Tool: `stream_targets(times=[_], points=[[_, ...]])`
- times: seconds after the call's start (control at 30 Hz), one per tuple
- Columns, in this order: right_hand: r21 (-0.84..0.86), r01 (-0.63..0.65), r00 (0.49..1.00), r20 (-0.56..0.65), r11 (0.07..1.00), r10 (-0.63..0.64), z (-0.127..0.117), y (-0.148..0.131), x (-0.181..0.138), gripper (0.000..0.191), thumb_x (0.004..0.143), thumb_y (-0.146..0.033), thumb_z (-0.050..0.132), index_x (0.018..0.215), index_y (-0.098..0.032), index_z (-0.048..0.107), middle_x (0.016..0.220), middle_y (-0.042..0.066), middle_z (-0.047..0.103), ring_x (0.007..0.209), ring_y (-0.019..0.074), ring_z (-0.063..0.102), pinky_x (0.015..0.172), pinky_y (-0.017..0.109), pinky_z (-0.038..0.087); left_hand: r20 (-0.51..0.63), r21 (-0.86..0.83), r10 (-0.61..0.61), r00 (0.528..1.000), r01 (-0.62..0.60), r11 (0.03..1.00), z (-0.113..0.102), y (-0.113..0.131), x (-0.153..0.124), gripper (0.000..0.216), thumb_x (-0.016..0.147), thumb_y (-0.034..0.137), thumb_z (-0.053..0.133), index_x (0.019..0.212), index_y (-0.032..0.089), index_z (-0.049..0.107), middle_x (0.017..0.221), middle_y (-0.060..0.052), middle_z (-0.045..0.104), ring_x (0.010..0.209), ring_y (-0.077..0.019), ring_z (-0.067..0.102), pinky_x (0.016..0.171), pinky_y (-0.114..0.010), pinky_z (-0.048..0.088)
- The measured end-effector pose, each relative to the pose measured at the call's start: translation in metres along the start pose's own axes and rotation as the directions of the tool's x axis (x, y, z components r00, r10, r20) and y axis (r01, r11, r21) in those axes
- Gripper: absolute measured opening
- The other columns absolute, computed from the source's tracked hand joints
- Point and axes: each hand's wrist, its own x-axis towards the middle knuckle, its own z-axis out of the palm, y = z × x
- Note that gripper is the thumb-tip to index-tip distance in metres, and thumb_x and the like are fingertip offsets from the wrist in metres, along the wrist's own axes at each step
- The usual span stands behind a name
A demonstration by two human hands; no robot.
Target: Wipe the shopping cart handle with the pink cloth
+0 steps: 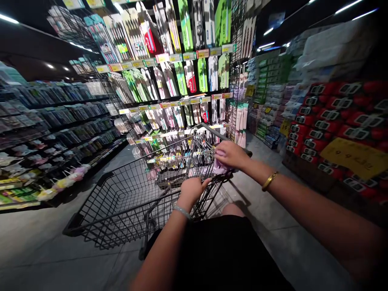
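Note:
A black wire shopping cart (127,202) stands in front of me, its basket stretching off to the left. My left hand (191,192), with a pale bracelet at its wrist, grips the cart's near end; the thumb points right and the other fingers are mostly hidden. Above the cart's right end, my right hand (229,155) is closed around a soft-looking purple item (220,166), whose exact kind I cannot make out. A gold bangle is on that wrist. More light purple shows low in the cart's folding seat part.
Ahead, a wire display rack (169,101) carries several rows of hanging packaged toothbrushes (184,24) with price strips. On the left stand stocked shelves (66,109). Stacked red packs (327,117) with a yellow price sign (354,157) rise at the right. Grey floor (91,266) runs below.

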Motion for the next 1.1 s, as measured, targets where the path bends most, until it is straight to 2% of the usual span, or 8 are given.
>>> stream_targets(times=[0.1,0.23,0.4,0.53,0.63,0.83,0.97,1.1], points=[[-0.312,0.030,0.989,0.145,0.950,0.016,0.004,0.021,-0.018,0.030,0.086,-0.048,0.062,0.099,-0.022,0.066,0.104,0.010,0.063,0.096,0.0249,0.055,0.082,0.037,0.041,0.021,-0.016,0.006,1.000,-0.005,1.000,0.000,0.001,0.002,0.087,0.088,0.079,0.010,0.093,0.018,0.072,0.088,-0.014,0.073,0.089,-0.0301,0.070,0.073,-0.035,0.050],[-0.362,0.259,0.946,0.282,0.895,-0.160,0.002,0.031,-0.032,0.050,0.078,-0.053,0.072,0.115,-0.021,0.062,0.120,0.014,0.056,0.106,0.0303,0.050,0.086,0.039,0.039,0.068,-0.052,0.002,0.998,0.001,0.999,-0.001,0.004,0.007,0.090,0.086,0.082,0.008,0.092,0.018,0.072,0.093,-0.015,0.074,0.092,-0.0321,0.070,0.074,-0.037,0.051],[-0.378,0.369,0.898,0.381,0.849,-0.221,0.006,0.037,-0.025,0.027,0.081,-0.030,0.070,0.106,-0.021,0.065,0.107,0.011,0.059,0.096,0.0254,0.049,0.080,0.035,0.033,0.112,-0.098,0.048,0.993,-0.036,0.994,-0.008,0.003,0.010,0.079,0.091,0.076,0.014,0.102,0.020,0.069,0.099,-0.013,0.073,0.095,-0.0290,0.069,0.077,-0.035,0.051],[-0.339,0.430,0.870,0.404,0.837,-0.283,0.003,0.043,-0.021,0.012,0.087,-0.023,0.062,0.098,-0.021,0.066,0.098,0.008,0.060,0.091,0.0223,0.048,0.078,0.033,0.031,0.034,-0.070,0.211,0.977,-0.208,0.976,-0.014,-0.027,-0.001,0.071,0.092,0.074,0.019,0.103,0.021,0.066,0.102,-0.010,0.072,0.094,-0.0261,0.067,0.076,-0.032,0.049],[-0.353,0.446,0.870,0.385,0.823,-0.307,0.005,0.042,-0.020,0.010,0.090,-0.018,0.058,0.092,-0.021,0.066,0.093,0.008,0.060,0.088,0.0214,0.046,0.076,0.034,0.029,0.056,-0.028,0.220,0.974,-0.219,0.975,-0.013,-0.054,-0.014,0.068,0.095,0.071,0.018,0.100,0.021,0.065,0.097,-0.009,0.071,0.091,-0.0260,0.067,0.075,-0.032,0.048],[-0.217,0.503,0.810,0.457,0.837,-0.368,0.071,-0.002,-0.027,0.009,0.090,-0.020,0.061,0.082,-0.020,0.065,0.086,0.007,0.059,0.084,0.0203,0.045,0.071,0.032,0.028,0.070,0.000,0.131,0.989,-0.131,0.991,-0.005,-0.062,-0.026,0.056,0.100,0.059,0.021,0.106,0.021,0.063,0.098,-0.009,0.072,0.092,-0.0253,0.068,0.078,-0.032,0.048],[-0.103,0.336,0.898,0.334,0.936,-0.286,0.121,-0.028,-0.029,0.009,0.091,-0.017,0.057,0.096,-0.019,0.064,0.098,0.008,0.060,0.091,0.0199,0.047,0.076,0.031,0.034,0.058,0.010,0.148,0.987,-0.149,0.989,-0.003,-0.057,-0.024,0.051,0.102,0.054,0.024,0.110,0.022,0.062,0.105,-0.009,0.072,0.097,-0.0253,0.068,0.082,-0.033,0.048],[0.012,0.292,0.895,0.349,0.956,-0.278,0.130,-0.020,-0.028,0.029,0.081,-0.015,0.066,0.109,-0.020,0.062,0.107,0.007,0.060,0.098,0.0204,0.051,0.083,0.030,0.038,0.052,0.011,0.162,0.986,-0.162,0.987,-0.003,-0.061,-0.026,0.048,0.102,0.052,0.025,0.113,0.022,0.061,0.106,-0.009,0.072,0.097,-0.0252,0.069,0.082,-0.032,0.048]])
